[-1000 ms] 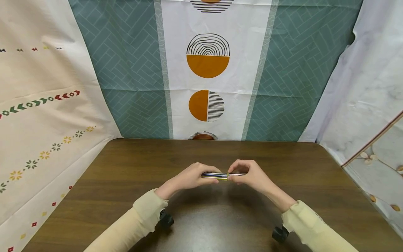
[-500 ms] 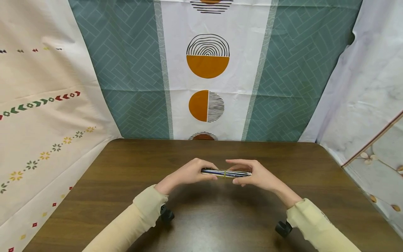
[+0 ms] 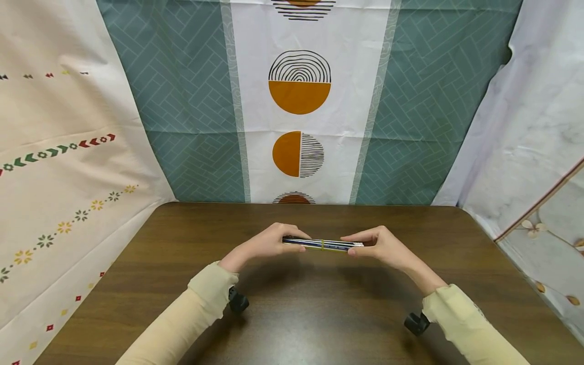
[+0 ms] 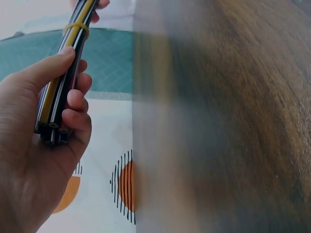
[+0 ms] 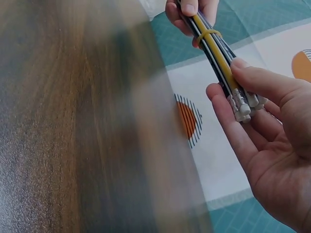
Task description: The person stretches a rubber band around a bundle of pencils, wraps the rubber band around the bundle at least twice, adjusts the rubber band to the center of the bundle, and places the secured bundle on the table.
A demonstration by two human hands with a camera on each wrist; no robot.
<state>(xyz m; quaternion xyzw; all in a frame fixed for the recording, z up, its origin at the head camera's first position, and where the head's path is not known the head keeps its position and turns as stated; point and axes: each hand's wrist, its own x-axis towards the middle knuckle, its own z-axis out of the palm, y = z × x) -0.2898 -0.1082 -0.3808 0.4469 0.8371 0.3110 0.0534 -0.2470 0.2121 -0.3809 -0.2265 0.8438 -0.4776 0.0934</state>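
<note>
A bundle of pencils [image 3: 335, 245], dark ones with a yellow one among them, is held level above the table. Round its middle sits a yellow rubber band [image 5: 209, 35]. My left hand [image 3: 266, 243] grips the left end, thumb along the yellow pencil and fingers curled beneath, as the left wrist view shows; the flat, unsharpened ends [image 4: 52, 131] lie near the palm. At the other end, my right hand [image 3: 388, 250] pinches the bundle between thumb and fingers, close to the white erasers [image 5: 244, 110]. The rubber band lies between the two hands, untouched by either.
Below the hands spreads a dark brown wooden table [image 3: 296, 314]. A patterned green and white curtain [image 3: 301, 116] hangs behind its far edge. Pale cloths hang at the left [image 3: 68, 177] and right. Each wrist carries a small black camera [image 3: 416, 323].
The right hand has moved from the rubber band rightward to the eraser end, opening a little and then pinching there. Both hands and the bundle have risen slightly in view.
</note>
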